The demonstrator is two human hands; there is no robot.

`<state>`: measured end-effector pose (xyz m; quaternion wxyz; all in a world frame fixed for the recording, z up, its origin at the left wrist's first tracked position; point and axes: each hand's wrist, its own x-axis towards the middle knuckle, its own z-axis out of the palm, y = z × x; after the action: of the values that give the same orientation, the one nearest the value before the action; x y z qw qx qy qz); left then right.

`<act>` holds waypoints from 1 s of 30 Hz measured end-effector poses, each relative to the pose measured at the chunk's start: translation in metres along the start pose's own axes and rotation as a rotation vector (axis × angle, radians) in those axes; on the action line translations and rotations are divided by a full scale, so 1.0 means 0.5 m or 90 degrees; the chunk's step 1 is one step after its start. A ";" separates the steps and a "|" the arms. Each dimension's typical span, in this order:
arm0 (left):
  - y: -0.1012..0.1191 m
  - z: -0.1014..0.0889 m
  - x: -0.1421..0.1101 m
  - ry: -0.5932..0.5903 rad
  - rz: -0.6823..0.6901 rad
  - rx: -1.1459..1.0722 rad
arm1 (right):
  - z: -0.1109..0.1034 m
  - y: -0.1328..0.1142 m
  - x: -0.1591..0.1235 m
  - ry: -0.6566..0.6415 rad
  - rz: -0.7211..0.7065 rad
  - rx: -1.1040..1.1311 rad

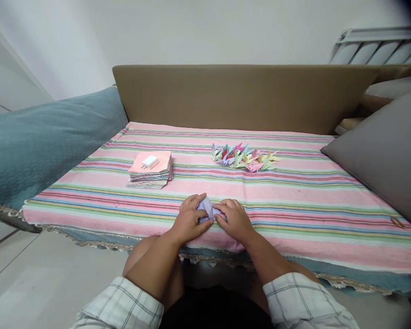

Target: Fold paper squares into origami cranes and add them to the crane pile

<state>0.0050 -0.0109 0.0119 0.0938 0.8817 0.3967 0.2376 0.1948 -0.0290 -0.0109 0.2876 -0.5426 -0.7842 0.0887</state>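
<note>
A small lavender piece of folded paper (207, 209) lies on the striped cloth near the front edge. My left hand (191, 218) pinches its left side with curled fingers. My right hand (233, 218) presses and grips its right side, fingers closed over it. Most of the paper is hidden under my fingers. Further back at the left is a stack of coloured paper squares (150, 176) with a white charger plug (150, 161) on top. Behind my hands to the right lies a row of several folded paper cranes (244, 157) in mixed colours.
The pink striped cloth (294, 201) covers a sofa seat with a tan backrest (246, 96). A teal cushion (44, 141) sits at the left, a grey pillow (387, 155) at the right. A white radiator (376, 45) shows at the top right. My knees are below the seat edge.
</note>
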 end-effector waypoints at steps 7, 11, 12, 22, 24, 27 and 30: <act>0.021 -0.004 -0.007 0.020 0.018 0.097 | -0.001 0.001 0.001 -0.007 0.004 -0.004; 0.036 -0.008 -0.010 0.038 0.034 0.143 | 0.000 0.001 0.001 -0.007 0.004 -0.005; 0.038 -0.007 -0.010 0.044 0.028 0.146 | 0.001 0.001 0.001 -0.006 0.003 -0.005; 0.021 0.010 -0.013 0.005 -0.062 0.060 | 0.004 0.006 0.001 -0.004 -0.010 -0.010; 0.017 0.009 -0.011 -0.007 -0.077 0.033 | 0.003 0.005 0.001 -0.006 -0.011 -0.011; 0.011 0.008 -0.005 -0.025 -0.102 -0.001 | 0.002 0.004 0.001 -0.010 -0.008 -0.011; 0.007 0.007 0.001 -0.039 -0.120 -0.022 | 0.002 0.005 0.001 -0.012 -0.005 -0.011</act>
<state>0.0092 -0.0126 0.0101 0.1426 0.8455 0.4708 0.2075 0.1960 -0.0275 -0.0129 0.2760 -0.5408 -0.7899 0.0862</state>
